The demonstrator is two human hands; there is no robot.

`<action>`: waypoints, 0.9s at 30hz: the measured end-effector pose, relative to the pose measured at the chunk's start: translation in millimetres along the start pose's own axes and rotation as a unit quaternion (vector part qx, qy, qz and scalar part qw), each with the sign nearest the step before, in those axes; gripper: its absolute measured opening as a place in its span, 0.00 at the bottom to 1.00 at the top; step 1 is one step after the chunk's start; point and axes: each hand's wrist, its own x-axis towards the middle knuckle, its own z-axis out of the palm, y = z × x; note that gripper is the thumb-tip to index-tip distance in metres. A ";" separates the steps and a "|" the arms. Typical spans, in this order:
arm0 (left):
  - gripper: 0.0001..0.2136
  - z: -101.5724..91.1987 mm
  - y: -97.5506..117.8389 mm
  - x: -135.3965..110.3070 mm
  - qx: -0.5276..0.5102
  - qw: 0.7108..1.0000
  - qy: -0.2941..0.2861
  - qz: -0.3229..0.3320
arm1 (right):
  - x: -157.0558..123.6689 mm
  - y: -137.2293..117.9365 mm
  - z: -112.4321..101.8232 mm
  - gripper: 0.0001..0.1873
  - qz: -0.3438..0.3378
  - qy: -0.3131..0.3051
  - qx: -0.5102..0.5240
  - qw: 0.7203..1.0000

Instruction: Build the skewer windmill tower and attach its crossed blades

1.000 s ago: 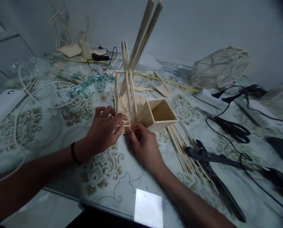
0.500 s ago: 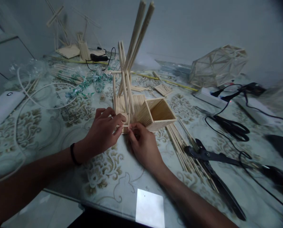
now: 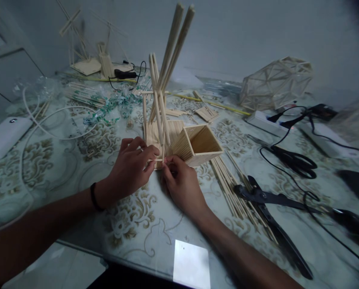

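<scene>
A structure of thin wooden sticks [image 3: 159, 106] rises from a flat stick base [image 3: 176, 125] on the table. At the near edge of that base, my left hand [image 3: 134, 162] pinches a short wooden stick [image 3: 158, 160] between thumb and forefinger. My right hand [image 3: 181, 178] is closed at the other end of the short stick, its fingertips touching the base's front corner; the fingers partly hide what they grip. Just beyond my right hand stands an open square box of sticks [image 3: 201, 144], joined to the base.
Loose sticks [image 3: 227, 188], black-handled cutters [image 3: 266, 196] and scissors [image 3: 293, 160] lie to the right. Behind them are a power strip [image 3: 269, 123] and a faceted stick frame [image 3: 278, 84]. A white power bank [image 3: 6, 134], a white cable [image 3: 59, 136] and plastic wrappers [image 3: 113, 106] lie left.
Both hands stay at the short stick in nearly the same pose. The view has shifted very slightly.
</scene>
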 end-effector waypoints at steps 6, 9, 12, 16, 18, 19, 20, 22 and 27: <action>0.07 0.3 1.2 -0.4 -0.002 1.000 0.001 -0.003 | -0.3 1.1 1.0 0.11 0.010 -0.004 0.013 1.000; 0.08 -0.3 2.3 0.2 -0.003 1.000 0.002 -0.005 | -0.2 0.6 0.9 0.10 0.005 0.000 0.004 1.000; 0.09 -1.0 2.5 1.0 -0.005 1.000 0.000 -0.005 | -0.1 -0.3 0.4 0.11 0.004 -0.001 -0.003 1.000; 0.08 -1.6 1.9 1.5 0.000 1.000 -0.003 -0.004 | -0.1 -0.3 0.1 0.11 0.010 -0.005 0.006 1.000; 0.08 -1.8 1.7 1.5 0.001 1.000 -0.005 -0.005 | 0.0 -0.2 0.1 0.11 0.009 -0.005 0.009 1.000; 0.07 -1.9 1.8 1.4 0.002 1.000 -0.005 -0.006 | 0.0 -0.3 0.1 0.11 0.008 -0.005 0.008 1.000; 0.07 -1.8 1.8 1.4 0.002 1.000 -0.005 -0.007 | 0.0 -0.4 0.0 0.10 0.008 -0.004 0.008 1.000; 0.08 -1.6 2.0 1.3 0.002 1.000 -0.004 -0.009 | 0.1 -0.8 0.1 0.10 0.010 -0.005 0.008 1.000; 0.08 -1.2 2.1 1.3 -0.002 1.000 0.000 -0.011 | -0.3 -1.9 0.7 0.10 0.012 -0.002 0.010 1.000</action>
